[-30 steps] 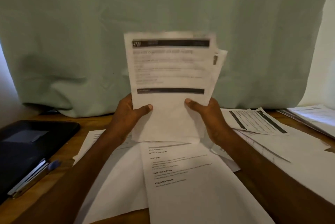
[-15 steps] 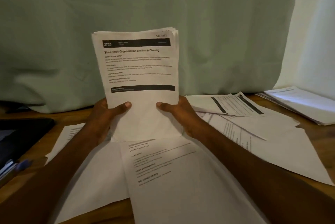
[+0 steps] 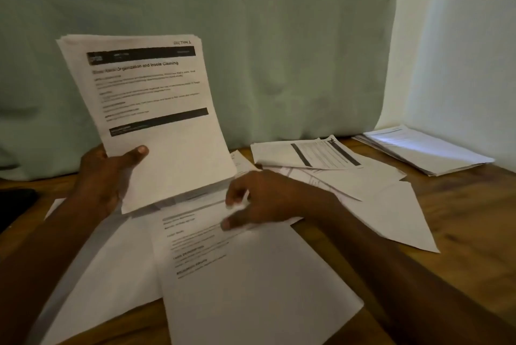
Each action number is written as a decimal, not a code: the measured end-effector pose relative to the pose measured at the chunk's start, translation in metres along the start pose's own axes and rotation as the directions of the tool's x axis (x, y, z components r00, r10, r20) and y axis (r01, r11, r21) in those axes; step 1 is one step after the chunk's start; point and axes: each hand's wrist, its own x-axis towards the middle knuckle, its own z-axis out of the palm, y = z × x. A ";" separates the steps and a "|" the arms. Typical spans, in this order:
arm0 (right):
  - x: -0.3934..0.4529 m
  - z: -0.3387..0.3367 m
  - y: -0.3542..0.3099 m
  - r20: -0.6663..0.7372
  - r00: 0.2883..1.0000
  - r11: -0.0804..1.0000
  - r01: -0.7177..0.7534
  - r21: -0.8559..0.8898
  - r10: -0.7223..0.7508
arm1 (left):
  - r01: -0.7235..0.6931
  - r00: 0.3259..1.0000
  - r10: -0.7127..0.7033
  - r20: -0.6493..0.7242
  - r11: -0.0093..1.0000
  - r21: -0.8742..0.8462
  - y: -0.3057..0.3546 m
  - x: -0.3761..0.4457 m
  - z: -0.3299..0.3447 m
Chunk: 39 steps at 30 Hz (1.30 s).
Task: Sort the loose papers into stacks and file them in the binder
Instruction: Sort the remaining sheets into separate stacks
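At the far left edge a dark object lies on the wooden table; too little of it shows to tell what it is. The left hand grips a stack of papers by its lower left side, thumb across the front sheet and fingers behind. The stack stands nearly upright, leaning a little to the left, its bottom edge just above the sheets on the table. Its top page carries 2 black bars and a heading that ends "Organization and Insole Cleaning".

Below it, a printed sheet lies face up at the near edge of the table, overlapping a blank sheet to its left. The right hand is off the stack and sits low over this printed sheet, fingers loosely curled. Its fingertips are blurred, so I cannot tell whether they pinch the paper or only touch it.

To the right, loose sheets lie scattered and overlapping, 1 with dark bars on top. At the far right a squared pile rests near the pale curtain.
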 end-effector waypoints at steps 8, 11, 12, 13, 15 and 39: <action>0.027 0.043 -0.004 -0.059 0.995 0.996 -0.081 -0.024 0.080 | 0.027 0.950 -0.008 -0.313 0.998 0.055 0.007 0.019 -0.084; 0.054 0.041 -0.012 -0.089 0.993 0.996 -0.083 -0.020 0.081 | 0.076 0.946 -0.030 -0.323 0.989 0.130 0.003 0.031 -0.103; 0.064 0.042 -0.014 -0.108 0.990 0.995 -0.095 -0.015 0.093 | 0.089 0.946 -0.030 -0.323 0.982 0.167 0.004 0.030 -0.102; 0.074 0.045 -0.015 -0.135 0.985 0.994 -0.112 -0.013 0.109 | 0.109 0.944 -0.046 -0.328 0.978 0.178 0.003 0.032 -0.101; 0.088 0.059 -0.020 -0.194 0.972 0.991 -0.135 0.003 0.133 | 0.128 0.933 -0.064 -0.353 0.979 0.161 -0.005 0.039 -0.097; 0.084 0.055 0.008 -0.280 0.890 0.931 -0.360 0.053 0.360 | 0.152 0.951 -0.176 -0.255 0.982 -0.111 -0.008 0.040 -0.081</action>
